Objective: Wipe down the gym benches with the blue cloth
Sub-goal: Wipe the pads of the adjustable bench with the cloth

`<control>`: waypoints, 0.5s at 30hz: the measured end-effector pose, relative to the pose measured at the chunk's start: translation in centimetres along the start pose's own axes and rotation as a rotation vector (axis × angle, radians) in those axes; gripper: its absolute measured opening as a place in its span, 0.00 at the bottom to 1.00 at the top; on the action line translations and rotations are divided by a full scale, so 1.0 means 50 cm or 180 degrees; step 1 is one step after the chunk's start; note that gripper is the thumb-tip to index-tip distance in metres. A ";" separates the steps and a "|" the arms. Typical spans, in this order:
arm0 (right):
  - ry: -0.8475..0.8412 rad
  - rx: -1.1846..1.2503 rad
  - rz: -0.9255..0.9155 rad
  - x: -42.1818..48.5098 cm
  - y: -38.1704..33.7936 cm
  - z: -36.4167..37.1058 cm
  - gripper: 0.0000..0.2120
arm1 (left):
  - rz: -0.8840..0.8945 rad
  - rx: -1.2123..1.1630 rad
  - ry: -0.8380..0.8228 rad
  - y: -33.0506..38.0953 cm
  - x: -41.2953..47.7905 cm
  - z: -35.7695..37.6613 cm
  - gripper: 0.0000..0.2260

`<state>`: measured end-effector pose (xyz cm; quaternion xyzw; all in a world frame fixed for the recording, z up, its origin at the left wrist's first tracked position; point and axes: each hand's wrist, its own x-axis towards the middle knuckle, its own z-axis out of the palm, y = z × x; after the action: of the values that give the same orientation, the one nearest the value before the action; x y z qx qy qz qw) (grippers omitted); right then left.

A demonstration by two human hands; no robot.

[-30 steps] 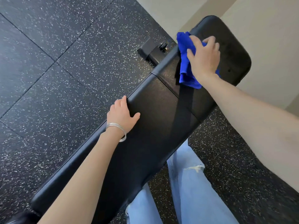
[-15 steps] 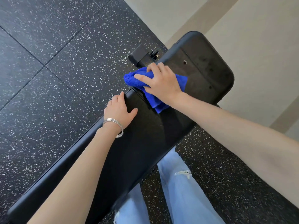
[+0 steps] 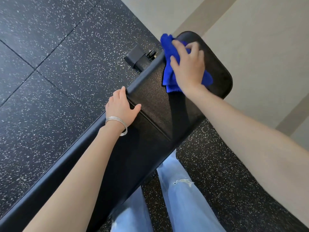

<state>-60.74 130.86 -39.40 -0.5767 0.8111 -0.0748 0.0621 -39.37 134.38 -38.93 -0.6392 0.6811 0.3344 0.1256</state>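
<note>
Pressing down on the blue cloth (image 3: 168,52), the right hand (image 3: 189,67) is lying palm-down with its fingers spread and only lightly bent, not closing round the fabric; blur is softening the fingertips. The cloth is sitting bunched directly beneath that palm, poking out beyond the fingertips and spilling out on both sides of the wrist. It is touching the black padded desk (image 3: 150,101) close to its rounded end, which is lying just to the outer side of this hand.

The left hand (image 3: 120,108) is resting flat and relaxed on the same pad, well apart from the cloth, with its fingers reaching over the rim and the thumb stretching out across the top. It is holding nothing. Thin silver bangles (image 3: 117,122) are circling the wrist behind it.

Beyond the left hand's fingertips a black bracket (image 3: 137,58) is standing on the speckled floor (image 3: 58,72). Light blue jeans (image 3: 182,198) are showing below, between the two forearms.
</note>
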 end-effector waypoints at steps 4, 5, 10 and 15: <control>0.0135 0.0161 -0.0747 -0.098 -0.033 0.019 0.20 | -0.0016 -0.0042 0.0034 0.006 0.003 0.004 0.35; 0.0094 0.0144 -0.1011 -0.114 -0.038 0.022 0.20 | -0.0016 -0.0054 0.0041 0.006 0.004 0.004 0.35; 0.0127 -0.0108 -0.1845 -0.081 -0.019 0.019 0.19 | 0.0000 -0.0057 0.0072 0.010 0.000 0.003 0.35; 0.0315 -0.0388 -0.2522 -0.010 0.007 0.022 0.18 | 0.0158 0.0010 0.0199 0.030 0.010 0.006 0.34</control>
<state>-60.71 131.41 -40.54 -0.8431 0.5310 -0.0724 -0.0450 -40.97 134.12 -38.98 -0.6320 0.7008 0.3163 0.0969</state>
